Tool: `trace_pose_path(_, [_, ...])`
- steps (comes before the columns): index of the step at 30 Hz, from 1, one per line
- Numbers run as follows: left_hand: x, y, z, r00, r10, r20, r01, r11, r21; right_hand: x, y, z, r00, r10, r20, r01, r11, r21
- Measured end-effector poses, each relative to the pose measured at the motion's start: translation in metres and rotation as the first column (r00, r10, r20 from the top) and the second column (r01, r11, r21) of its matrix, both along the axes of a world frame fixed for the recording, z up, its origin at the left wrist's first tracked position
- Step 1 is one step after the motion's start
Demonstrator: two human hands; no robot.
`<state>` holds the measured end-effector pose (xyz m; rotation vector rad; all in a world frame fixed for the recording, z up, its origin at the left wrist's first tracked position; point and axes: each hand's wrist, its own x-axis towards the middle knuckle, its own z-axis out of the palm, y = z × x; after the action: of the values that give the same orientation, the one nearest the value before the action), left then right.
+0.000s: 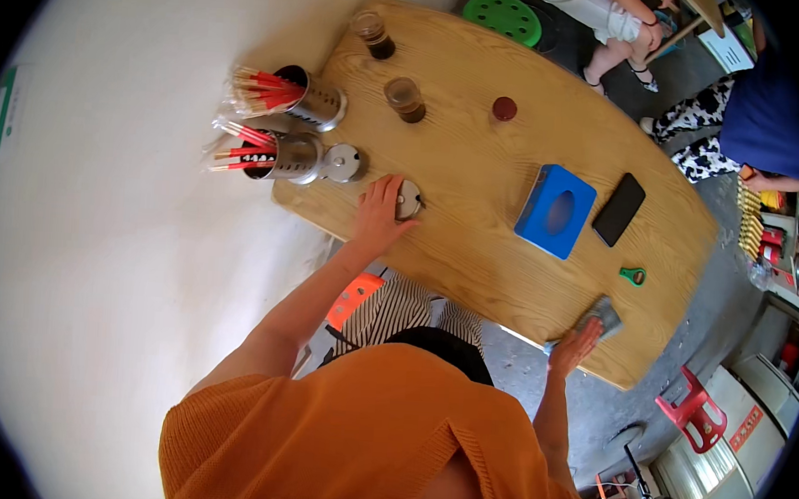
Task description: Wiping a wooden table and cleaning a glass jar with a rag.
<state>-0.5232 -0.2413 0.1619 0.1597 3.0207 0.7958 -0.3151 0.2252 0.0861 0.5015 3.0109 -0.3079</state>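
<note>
My left hand (376, 214) is at the wall-side end of the wooden table (468, 254), its fingers and thumb around a small metal-lidded condiment pot (409, 200). A second metal-lidded pot (341, 163) stands just beyond it, beside two perforated metal holders. Red-ended wrapped chopsticks (265, 90) fill the farther holder (322, 104), and fewer stick out of the nearer holder (299, 157). Near the table's front right corner, my right hand (575, 346) presses a grey cloth (601, 318) against the tabletop. Part of the cloth is hidden under the palm.
On the table are a blue tissue box (556, 211), a black phone (619, 209), a green bottle opener (633, 276), a red-capped jar (504, 109) and two dark-sauce bottles (405, 99) (373, 35). A green stool (503, 18), a red stool (695, 412) and two people are nearby.
</note>
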Motion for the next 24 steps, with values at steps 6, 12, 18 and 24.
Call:
trace_pose_path(6, [0.005, 0.001, 0.017, 0.997, 0.011, -0.071, -0.01, 1.0, 0.023, -0.014, -0.092, -0.023, 0.912, -0.29, -0.291, 0.294, 0.955, -0.033])
trace_pose_path(12, [-0.055, 0.001, 0.006, 0.958, 0.093, -0.272, -0.022, 0.968, 0.251, 0.004, -0.106, 0.013, 0.942, 0.294, -0.16, -0.333, 0.771, -0.543])
trace_pose_path(18, [-0.16, -0.012, -0.019, 0.932, 0.362, -0.027, -0.289, 0.787, 0.545, -0.065, -0.092, 0.074, 0.901, -0.161, 0.402, 0.361, -0.232, -0.903])
trace_pose_path(24, [-0.161, 0.024, 0.019, 0.964, 0.263, 0.047, -0.177, 0.496, 0.85, -0.112, -0.115, 0.173, 0.928, -0.338, 0.156, 0.053, -0.294, -0.954])
